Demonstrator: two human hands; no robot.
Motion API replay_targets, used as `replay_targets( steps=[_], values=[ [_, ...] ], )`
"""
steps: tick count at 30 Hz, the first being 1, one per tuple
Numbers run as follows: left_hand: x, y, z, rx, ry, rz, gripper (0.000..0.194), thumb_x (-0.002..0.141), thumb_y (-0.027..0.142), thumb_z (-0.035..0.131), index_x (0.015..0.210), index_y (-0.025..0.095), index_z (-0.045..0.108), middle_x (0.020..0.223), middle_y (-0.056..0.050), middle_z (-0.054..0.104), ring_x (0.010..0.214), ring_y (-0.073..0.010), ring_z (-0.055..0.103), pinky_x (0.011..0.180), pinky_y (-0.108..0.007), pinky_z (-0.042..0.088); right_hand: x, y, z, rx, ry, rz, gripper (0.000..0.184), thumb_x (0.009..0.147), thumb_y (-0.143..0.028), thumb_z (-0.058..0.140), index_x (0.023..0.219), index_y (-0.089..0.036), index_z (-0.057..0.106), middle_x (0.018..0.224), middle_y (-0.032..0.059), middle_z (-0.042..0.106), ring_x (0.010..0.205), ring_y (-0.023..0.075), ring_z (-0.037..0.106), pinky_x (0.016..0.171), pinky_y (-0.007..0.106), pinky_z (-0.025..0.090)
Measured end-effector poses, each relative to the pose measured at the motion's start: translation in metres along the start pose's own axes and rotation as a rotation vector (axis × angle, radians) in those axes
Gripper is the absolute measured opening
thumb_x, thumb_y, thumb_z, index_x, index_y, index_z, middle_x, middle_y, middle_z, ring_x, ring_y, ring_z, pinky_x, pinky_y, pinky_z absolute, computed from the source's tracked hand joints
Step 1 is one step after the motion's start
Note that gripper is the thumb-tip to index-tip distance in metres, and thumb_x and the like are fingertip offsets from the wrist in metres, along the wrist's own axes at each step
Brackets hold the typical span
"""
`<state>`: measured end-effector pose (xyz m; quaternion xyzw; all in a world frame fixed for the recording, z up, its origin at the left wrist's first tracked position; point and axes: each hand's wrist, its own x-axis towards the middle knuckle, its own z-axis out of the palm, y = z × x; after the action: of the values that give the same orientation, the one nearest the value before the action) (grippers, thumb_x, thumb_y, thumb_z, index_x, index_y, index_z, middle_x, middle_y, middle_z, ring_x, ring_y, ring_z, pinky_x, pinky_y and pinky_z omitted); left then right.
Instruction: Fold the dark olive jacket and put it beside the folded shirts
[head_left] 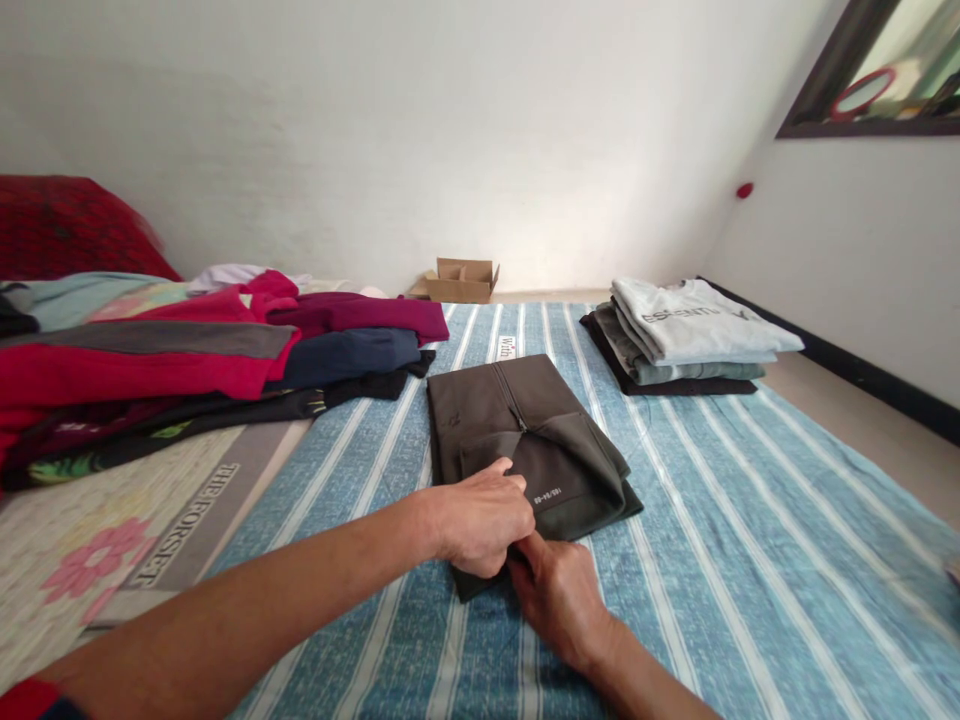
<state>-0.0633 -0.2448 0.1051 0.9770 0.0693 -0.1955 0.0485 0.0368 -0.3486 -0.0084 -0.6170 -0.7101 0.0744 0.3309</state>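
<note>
A dark olive zip-up garment [517, 420] lies folded into a rectangle on the blue striped sheet [720, 520], its hood part turned over with a small white size label showing. My left hand [480, 515] is curled on the garment's near edge, fingers pinching the fabric. My right hand [559, 590] sits just below it, thumb up against the same near edge, fingers closed on the cloth underneath.
A loose pile of red, maroon, navy and black clothes [195, 360] lies at the left. A neat stack of folded shirts [682, 335] rests at the back right. A small open cardboard box [461, 280] stands by the far wall. A floral mat [97, 540] lies at the near left.
</note>
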Motion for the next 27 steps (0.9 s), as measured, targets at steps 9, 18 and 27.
replay_targets(
  steps=[9, 18, 27],
  values=[
    [0.000, -0.005, -0.002, -0.036, 0.000, 0.012, 0.008, 0.062, 0.011, 0.060, 0.065, 0.017, 0.064, 0.064, -0.005, 0.063, 0.074, -0.0219, 0.053, 0.091, -0.045, 0.034, 0.000, -0.003, -0.006, 0.123, -0.081, 0.089, 0.018, 0.080, -0.025, 0.048, 0.093, -0.018, 0.059, 0.068, 0.0017, 0.068, 0.058, 0.0163, 0.065, 0.051, 0.023, 0.032],
    [0.000, -0.004, 0.004, -0.002, 0.030, -0.027, 0.006, 0.064, 0.013, 0.061, 0.065, 0.017, 0.065, 0.069, -0.007, 0.066, 0.077, -0.0228, 0.054, 0.095, -0.045, 0.031, -0.003, 0.001, 0.005, 0.091, -0.050, 0.104, 0.016, 0.080, -0.018, 0.044, 0.085, -0.018, 0.059, 0.069, 0.0021, 0.068, 0.058, 0.0159, 0.065, 0.050, 0.023, 0.030],
    [-0.001, -0.009, 0.015, 0.018, 0.068, -0.001, 0.006, 0.063, 0.015, 0.063, 0.058, 0.018, 0.063, 0.063, -0.004, 0.063, 0.075, -0.0218, 0.052, 0.095, -0.047, 0.030, -0.004, 0.007, 0.013, 0.100, 0.045, -0.031, 0.015, 0.080, -0.016, 0.043, 0.083, -0.020, 0.058, 0.063, -0.0018, 0.065, 0.050, 0.0126, 0.061, 0.047, 0.023, 0.029]
  ],
)
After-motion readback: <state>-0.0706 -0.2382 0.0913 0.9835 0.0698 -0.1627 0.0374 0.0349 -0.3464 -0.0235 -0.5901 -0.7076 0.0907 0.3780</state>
